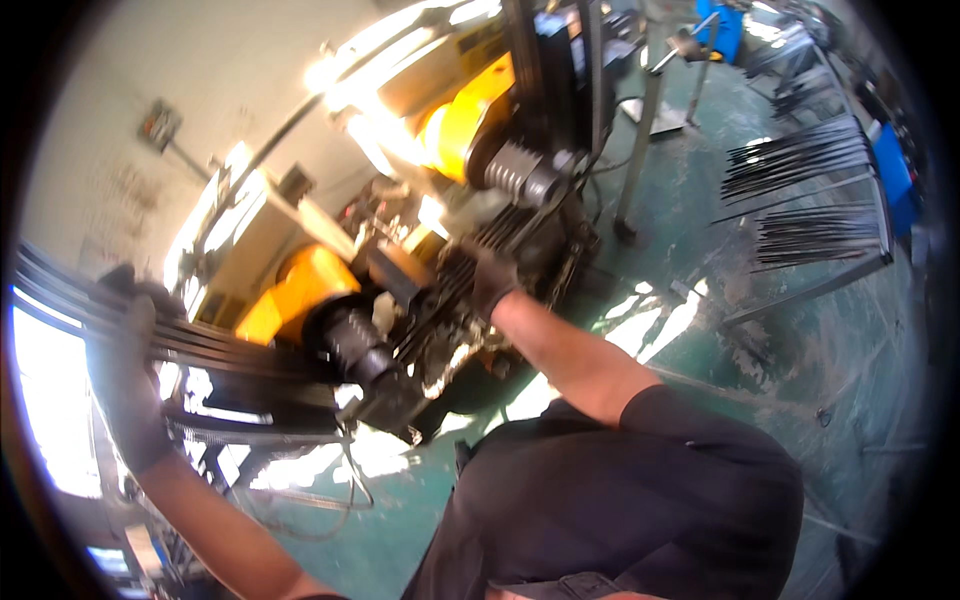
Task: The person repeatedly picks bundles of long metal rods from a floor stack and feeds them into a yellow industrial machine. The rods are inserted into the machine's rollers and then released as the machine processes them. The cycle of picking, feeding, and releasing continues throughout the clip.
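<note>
A bundle of long, thin dark metal bars [235,352] runs from the far left toward the machine. My gloved left hand [130,370] is closed around the bundle, with fingers showing above the bars. My gloved right hand [492,280] reaches into the middle of the machine and closes on dark bars [495,232] there; its fingertips are partly hidden and blurred. To the left of that hand is a machine head with a yellow housing [290,300] and a dark ribbed cylinder [358,342]. A second yellow housing [458,125] with a grey ribbed cylinder [520,172] stands beyond it.
At the right, a metal rack [885,225] carries several rows of thin dark rods [815,235]. Blue objects [893,165] stand behind it. A metal post [645,130] rises beyond the machine. Looped cable [360,480] hangs below the machine over the green floor [760,350].
</note>
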`<state>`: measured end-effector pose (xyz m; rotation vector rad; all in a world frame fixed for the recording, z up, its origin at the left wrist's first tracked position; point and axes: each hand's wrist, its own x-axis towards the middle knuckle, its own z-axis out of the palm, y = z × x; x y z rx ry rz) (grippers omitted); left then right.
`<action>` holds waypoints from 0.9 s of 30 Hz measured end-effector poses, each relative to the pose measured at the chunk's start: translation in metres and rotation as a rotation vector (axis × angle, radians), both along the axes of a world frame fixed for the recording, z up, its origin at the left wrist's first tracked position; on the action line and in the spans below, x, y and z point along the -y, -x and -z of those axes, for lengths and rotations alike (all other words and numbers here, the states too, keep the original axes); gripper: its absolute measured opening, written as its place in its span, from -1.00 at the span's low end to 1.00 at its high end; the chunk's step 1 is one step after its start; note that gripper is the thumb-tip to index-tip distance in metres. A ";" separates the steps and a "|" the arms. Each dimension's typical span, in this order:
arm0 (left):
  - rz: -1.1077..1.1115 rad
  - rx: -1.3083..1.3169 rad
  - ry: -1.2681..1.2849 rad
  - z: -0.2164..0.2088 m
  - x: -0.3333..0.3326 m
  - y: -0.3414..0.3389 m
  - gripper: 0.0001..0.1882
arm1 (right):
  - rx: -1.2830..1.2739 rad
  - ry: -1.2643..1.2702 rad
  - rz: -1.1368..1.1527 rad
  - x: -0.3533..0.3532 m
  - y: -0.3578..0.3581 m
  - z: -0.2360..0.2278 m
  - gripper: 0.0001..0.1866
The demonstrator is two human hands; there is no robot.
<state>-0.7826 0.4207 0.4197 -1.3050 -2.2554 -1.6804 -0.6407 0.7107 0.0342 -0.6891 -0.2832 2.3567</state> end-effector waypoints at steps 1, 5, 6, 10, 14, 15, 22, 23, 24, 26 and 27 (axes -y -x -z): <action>-0.010 0.025 -0.010 0.001 0.004 0.004 -0.55 | -0.022 -0.065 -0.018 0.002 -0.005 -0.002 -0.75; 0.016 0.023 0.047 -0.006 0.019 0.012 -0.51 | -0.070 -0.077 -0.043 0.006 -0.002 -0.008 -0.76; 0.014 0.035 0.055 -0.006 0.016 0.011 -0.52 | -0.063 -0.075 -0.023 0.004 -0.003 -0.007 -0.77; -0.049 0.025 0.091 -0.017 0.022 -0.004 -0.54 | -0.106 -0.028 -0.111 0.009 -0.003 -0.010 -0.79; -0.087 0.048 0.123 -0.017 0.016 -0.006 -0.56 | -0.091 -0.058 -0.097 0.005 -0.009 -0.019 -0.85; -0.112 0.021 0.144 -0.017 0.015 -0.008 -0.55 | -0.087 -0.059 -0.083 0.005 -0.009 -0.017 -0.86; -0.266 -0.113 0.291 -0.017 0.018 -0.014 -0.54 | -0.040 -0.021 -0.101 -0.001 -0.010 -0.009 -0.82; -0.278 -0.101 0.312 -0.017 0.020 -0.010 -0.54 | -0.027 -0.037 -0.092 -0.002 -0.011 -0.008 -0.79; -0.287 -0.097 0.317 -0.019 0.028 -0.008 -0.54 | -0.030 -0.018 -0.099 0.000 -0.012 -0.009 -0.79; -0.290 -0.095 0.318 -0.019 0.037 0.000 -0.53 | -0.041 0.013 -0.097 0.001 -0.011 -0.013 -0.80; -0.287 -0.099 0.316 -0.019 0.034 -0.001 -0.54 | -0.044 0.006 -0.097 0.000 -0.010 -0.012 -0.81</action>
